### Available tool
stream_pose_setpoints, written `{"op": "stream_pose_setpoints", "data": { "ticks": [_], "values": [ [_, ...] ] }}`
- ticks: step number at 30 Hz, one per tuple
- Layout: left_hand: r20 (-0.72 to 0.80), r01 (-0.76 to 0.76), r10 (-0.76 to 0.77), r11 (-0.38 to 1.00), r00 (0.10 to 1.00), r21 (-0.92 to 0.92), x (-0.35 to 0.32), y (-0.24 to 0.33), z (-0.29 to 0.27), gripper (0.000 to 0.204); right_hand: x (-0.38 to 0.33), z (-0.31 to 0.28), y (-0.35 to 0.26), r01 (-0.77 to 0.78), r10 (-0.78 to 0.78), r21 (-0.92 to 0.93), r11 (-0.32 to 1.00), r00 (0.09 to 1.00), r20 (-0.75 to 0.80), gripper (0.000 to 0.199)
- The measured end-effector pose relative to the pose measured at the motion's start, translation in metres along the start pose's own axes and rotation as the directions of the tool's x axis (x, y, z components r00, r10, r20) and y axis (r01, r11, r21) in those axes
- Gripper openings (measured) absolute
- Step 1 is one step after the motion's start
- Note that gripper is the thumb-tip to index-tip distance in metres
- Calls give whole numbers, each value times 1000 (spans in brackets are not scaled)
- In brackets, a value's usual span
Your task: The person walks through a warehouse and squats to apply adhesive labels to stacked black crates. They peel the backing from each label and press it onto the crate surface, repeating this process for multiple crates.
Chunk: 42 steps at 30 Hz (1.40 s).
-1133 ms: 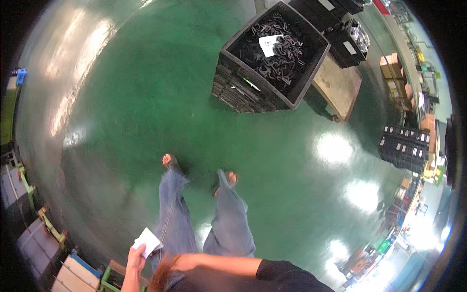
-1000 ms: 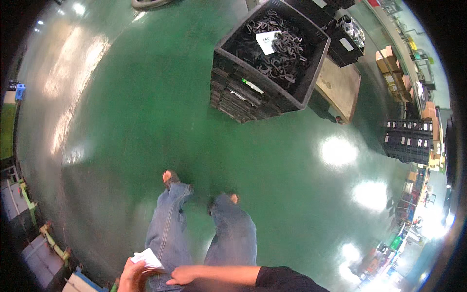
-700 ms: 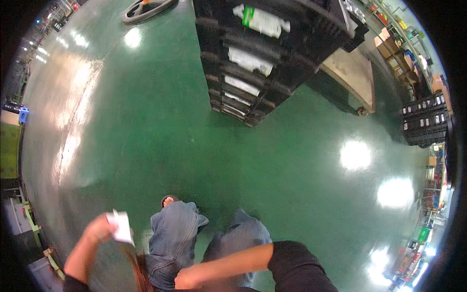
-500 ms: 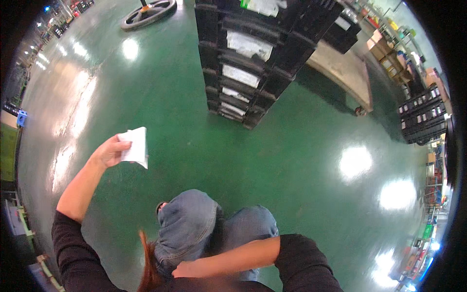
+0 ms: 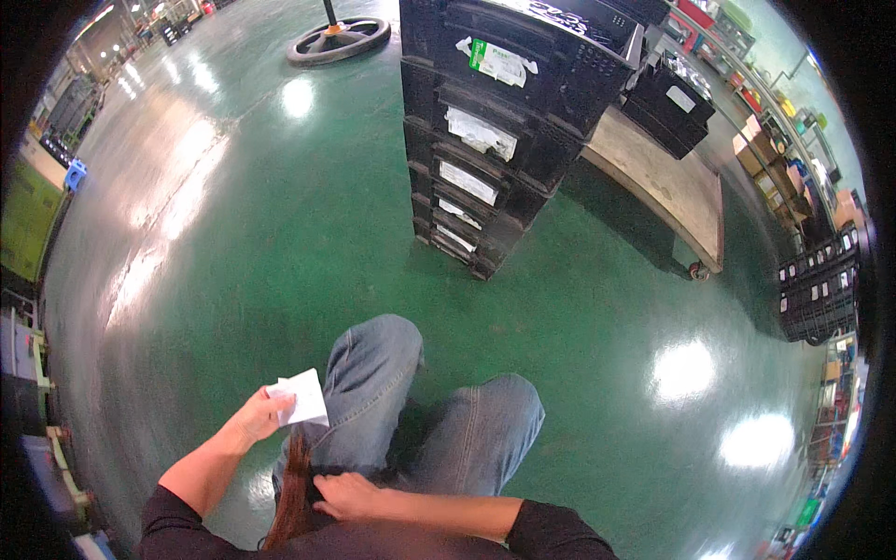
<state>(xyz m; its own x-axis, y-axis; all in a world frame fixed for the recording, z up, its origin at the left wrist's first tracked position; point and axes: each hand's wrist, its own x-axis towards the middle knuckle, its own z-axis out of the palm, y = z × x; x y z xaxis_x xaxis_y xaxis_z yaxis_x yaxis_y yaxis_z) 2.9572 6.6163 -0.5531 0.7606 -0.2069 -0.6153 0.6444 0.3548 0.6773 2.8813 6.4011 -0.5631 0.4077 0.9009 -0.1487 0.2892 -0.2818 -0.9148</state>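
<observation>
My left hand point(image 5: 265, 412) pinches a folded white paper point(image 5: 302, 399) between thumb and fingers, just beside my left knee in blue jeans point(image 5: 373, 359). My right hand point(image 5: 347, 496) lies across my lap with its fingers curled, close to a hanging lock of brown hair point(image 5: 295, 485). Whatever those fingers may hold is hidden. In front of my knees stands a tall stack of black plastic crates point(image 5: 481, 159) with white labels on their sides; neither hand touches it. Small dark items lie in the top crate.
Right of the stack, a wooden-topped cart point(image 5: 658, 177) on casters carries a black bin point(image 5: 670, 103). A round wheel-like base with a pole point(image 5: 339, 41) stands at far left. More black crates point(image 5: 819, 285) and shelves with boxes line the right side. The floor point(image 5: 280, 215) is glossy green.
My left hand has drawn the paper down and nearer, beside the left knee. My right hand has shifted slightly in the lap. The view has tilted up, showing more of the crate stack.
</observation>
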Motion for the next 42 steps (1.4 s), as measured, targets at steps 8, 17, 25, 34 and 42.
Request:
{"op": "stream_pose_setpoints", "data": {
  "ticks": [8,17,25,34,42],
  "values": [
    [220,80,-252,808,942,584,-45,0,43,31,-26,-6,19,180,-137,-84,980,917,375,34],
    [268,-346,273,894,924,283,-27,118,78,26,-105,-200,21,111,-317,541,834,898,305,41],
    [316,-314,247,931,916,184,146,97,147,30,-59,-301,62,-14,420,587,810,711,-563,38],
    [549,-396,35,731,835,556,216,135,185,31,-63,-310,81,5,535,632,775,528,-660,45],
    [620,-230,-123,858,775,459,238,146,180,34,-47,-309,60,-178,550,522,835,333,-766,27]
  ]
}}
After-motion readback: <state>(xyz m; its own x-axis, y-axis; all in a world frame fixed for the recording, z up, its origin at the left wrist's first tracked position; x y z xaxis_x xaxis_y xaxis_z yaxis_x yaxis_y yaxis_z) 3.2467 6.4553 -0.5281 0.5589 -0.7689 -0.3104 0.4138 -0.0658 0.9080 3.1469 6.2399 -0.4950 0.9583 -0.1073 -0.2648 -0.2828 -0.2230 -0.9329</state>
